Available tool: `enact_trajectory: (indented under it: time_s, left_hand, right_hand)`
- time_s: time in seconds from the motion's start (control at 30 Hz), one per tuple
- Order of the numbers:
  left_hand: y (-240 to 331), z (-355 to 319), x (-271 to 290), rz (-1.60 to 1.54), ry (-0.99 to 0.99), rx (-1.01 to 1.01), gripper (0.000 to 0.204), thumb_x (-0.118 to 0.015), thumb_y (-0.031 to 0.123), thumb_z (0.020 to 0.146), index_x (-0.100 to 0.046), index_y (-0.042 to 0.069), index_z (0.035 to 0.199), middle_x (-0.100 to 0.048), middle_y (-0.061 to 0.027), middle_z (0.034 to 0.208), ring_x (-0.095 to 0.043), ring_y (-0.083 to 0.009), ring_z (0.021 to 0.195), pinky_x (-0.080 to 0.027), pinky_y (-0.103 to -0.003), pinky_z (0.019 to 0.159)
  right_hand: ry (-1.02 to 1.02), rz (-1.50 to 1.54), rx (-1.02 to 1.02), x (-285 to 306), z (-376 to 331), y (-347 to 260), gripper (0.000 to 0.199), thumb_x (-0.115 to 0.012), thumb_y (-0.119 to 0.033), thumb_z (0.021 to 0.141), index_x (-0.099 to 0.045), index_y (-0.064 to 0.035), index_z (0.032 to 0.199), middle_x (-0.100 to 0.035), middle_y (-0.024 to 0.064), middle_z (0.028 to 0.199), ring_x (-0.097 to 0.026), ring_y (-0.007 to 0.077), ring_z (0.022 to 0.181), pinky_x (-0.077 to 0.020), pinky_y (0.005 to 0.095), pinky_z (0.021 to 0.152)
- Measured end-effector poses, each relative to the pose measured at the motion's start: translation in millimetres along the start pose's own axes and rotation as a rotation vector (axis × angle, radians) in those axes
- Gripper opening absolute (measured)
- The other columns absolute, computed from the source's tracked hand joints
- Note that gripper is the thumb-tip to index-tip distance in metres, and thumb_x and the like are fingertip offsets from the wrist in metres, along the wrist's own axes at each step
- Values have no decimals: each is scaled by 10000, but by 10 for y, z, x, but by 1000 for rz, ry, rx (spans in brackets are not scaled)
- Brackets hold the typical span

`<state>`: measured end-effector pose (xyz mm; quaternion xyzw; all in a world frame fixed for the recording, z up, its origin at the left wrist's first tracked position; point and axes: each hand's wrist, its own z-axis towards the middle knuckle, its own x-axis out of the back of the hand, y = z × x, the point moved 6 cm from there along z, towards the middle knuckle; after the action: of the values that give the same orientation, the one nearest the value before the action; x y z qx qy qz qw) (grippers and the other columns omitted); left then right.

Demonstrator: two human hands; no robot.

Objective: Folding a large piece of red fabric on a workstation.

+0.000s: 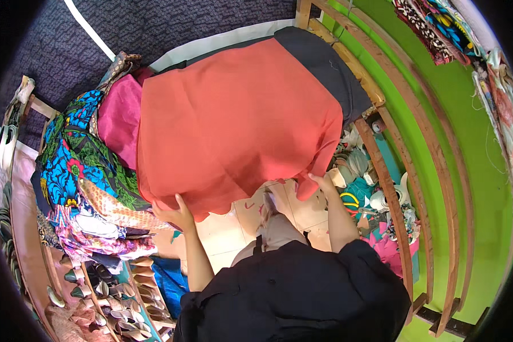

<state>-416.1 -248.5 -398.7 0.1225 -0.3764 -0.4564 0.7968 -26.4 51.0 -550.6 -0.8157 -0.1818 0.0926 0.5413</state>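
Table-wide red cloth (233,119), hands at edge

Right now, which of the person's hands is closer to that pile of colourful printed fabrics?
Left. The left hand grips the red cloth edge right beside the printed fabrics; the right hand holds the opposite edge, far across.

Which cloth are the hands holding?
The big plain orange-red cloth. The left hand and right hand grip its near edge. The pink cloth and blue flowered cloth lie untouched beside it.
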Motion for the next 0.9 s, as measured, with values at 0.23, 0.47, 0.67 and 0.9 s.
enact_trajectory:
  time_s: [0.23,0.47,0.67,0.9]
  left_hand:
    - [773,-1213,-272,-539,-689,-177,669,-756,234,616,-392,4,1128,-391,-186,1095,-398,-314,1016,-341,-422,865]
    - [2040,-1713,-136,-1045,-1133,-60,859,-767,260,581,-320,-12,1263,-480,-160,1139,-431,-277,1106,-346,-366,909]
    - [2540,34,-243,-812,-1501,36,265,-532,49,730,-585,12,987,-599,-92,844,-561,-154,798,-456,-265,679]
    - [1622,2634,-934,-669,-746,-340,327,-639,187,759,-568,12,1027,-593,-65,875,-573,-169,831,-452,-285,749]
  right_hand:
    - [127,244,-82,-58,-955,-210,400,-540,-213,856,-460,12,1178,-549,87,1120,-520,204,1030,-394,311,898]
    - [-18,864,153,-591,-1578,-1559,419,-436,-178,904,-337,-23,1281,-442,104,1253,-464,221,1117,-338,367,971]
    - [-324,643,514,-601,-1740,-2276,542,-489,-188,819,-314,19,1289,-422,208,1262,-476,287,1124,-336,349,944]
    - [-333,623,474,-627,-1582,-2311,419,-460,-191,845,-405,15,1205,-495,167,1169,-548,252,997,-388,330,882]
